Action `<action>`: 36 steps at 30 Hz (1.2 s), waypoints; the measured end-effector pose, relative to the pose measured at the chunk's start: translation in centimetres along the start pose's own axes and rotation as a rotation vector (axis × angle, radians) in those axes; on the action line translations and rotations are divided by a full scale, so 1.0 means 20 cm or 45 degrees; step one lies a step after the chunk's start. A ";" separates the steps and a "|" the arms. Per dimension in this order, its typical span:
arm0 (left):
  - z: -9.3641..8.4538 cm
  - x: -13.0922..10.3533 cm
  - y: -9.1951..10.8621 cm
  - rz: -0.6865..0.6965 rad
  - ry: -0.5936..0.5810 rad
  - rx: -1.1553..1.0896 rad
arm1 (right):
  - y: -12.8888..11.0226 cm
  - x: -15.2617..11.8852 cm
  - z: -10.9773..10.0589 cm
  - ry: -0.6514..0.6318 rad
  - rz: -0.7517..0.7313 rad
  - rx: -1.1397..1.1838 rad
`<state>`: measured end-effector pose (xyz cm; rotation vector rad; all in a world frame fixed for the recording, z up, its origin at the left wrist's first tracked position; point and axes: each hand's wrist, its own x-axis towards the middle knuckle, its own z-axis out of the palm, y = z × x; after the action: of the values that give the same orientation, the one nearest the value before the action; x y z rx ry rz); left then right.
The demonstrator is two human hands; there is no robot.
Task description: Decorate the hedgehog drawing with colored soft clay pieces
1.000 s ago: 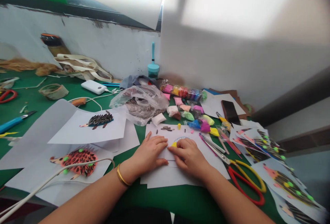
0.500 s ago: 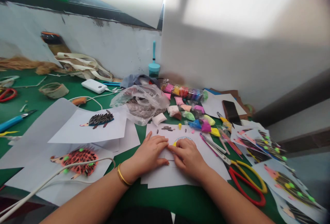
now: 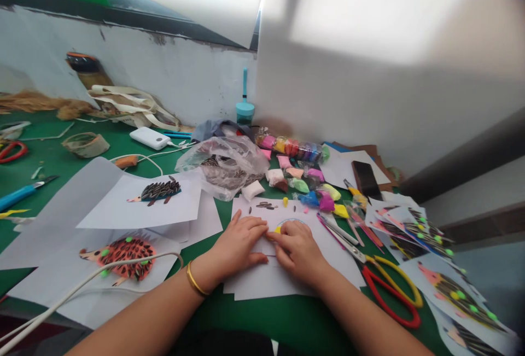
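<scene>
My left hand lies flat on a white sheet of paper, fingers stretched out and thumb apart. Close beside its fingertips, my right hand is curled, with the index finger pointing left against the sheet. A bit of yellow clay shows between the two hands, inside a blue curved outline that my right hand mostly covers. Whatever is under the curled fingers is hidden. Several sunflower seeds and a small yellow clay piece lie at the sheet's top.
Scissors lie right of the sheet. Packets of coloured clay and a plastic bag of seeds are behind it. Hedgehog pictures are on the left, more on the right. A white cable crosses the left side.
Both hands stay in nearly the same place on the sheet. The view has shifted very slightly; nothing else visibly moved.
</scene>
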<state>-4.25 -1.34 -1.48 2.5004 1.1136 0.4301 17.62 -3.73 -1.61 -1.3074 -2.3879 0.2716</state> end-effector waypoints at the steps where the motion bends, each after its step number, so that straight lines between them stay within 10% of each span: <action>1: 0.00 0.00 0.00 -0.006 0.007 0.002 | 0.01 0.00 0.00 0.025 0.020 0.013; 36: 0.00 0.00 0.03 -0.045 0.041 0.046 | 0.02 -0.01 0.01 -0.033 -0.028 -0.052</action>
<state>-3.88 -1.79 -1.27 2.5091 1.1859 0.4458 17.81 -3.66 -2.03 -1.3026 -2.4395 0.2361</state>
